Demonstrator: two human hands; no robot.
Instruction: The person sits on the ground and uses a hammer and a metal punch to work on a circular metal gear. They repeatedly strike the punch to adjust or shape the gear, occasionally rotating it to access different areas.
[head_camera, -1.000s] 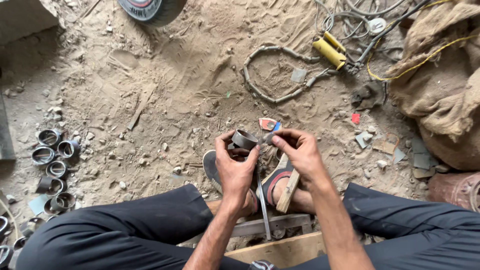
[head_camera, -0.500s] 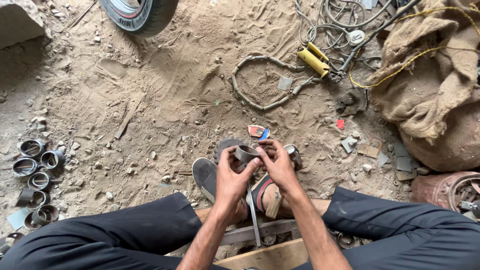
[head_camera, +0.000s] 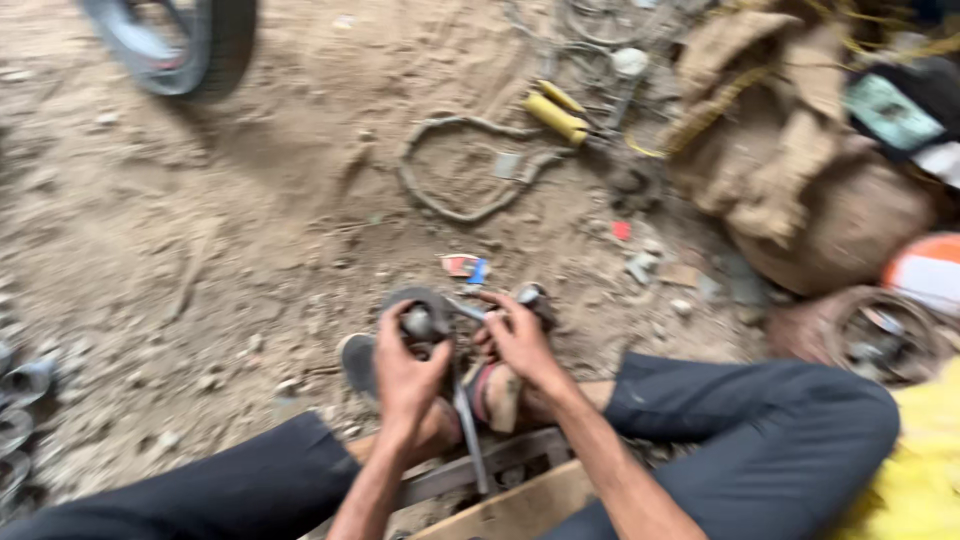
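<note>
- Left hand (head_camera: 408, 372) wrapped around a short metal ring (head_camera: 420, 318), a sleeve-like grey piece, held just above the sandy ground (head_camera: 250, 250).
- Right hand (head_camera: 520, 340) just beside it, fingers curled toward the same ring; blurred, so cannot tell whether actually gripping it or only touching.
- Thin metal rod (head_camera: 466, 425) running down from between both hands toward a wooden block (head_camera: 520, 510) at the lower edge.
- Sandalled feet (head_camera: 500, 395) tucked directly below the hands, dark sole (head_camera: 358, 365) showing to the left of the left wrist.
- Legs in dark trousers (head_camera: 760, 440) spread to either side, framing the work spot.
- Small red-and-blue scrap (head_camera: 463, 266) lying on the ground just beyond the hands.
- Looped cable or hose (head_camera: 440, 165) farther out, with a yellow-handled tool (head_camera: 556, 118) beside it.
- Burlap sack (head_camera: 790, 170) heaped at the upper right, near a round rusty metal part (head_camera: 880, 335) by the right knee.
- Tyre (head_camera: 170, 45) at the upper left edge, well apart from the hands.
- Cluster of similar metal rings (head_camera: 20, 420) at the far left edge, partly cut off and blurred.
- Yellow cloth (head_camera: 920, 470) in the lower right corner.
</note>
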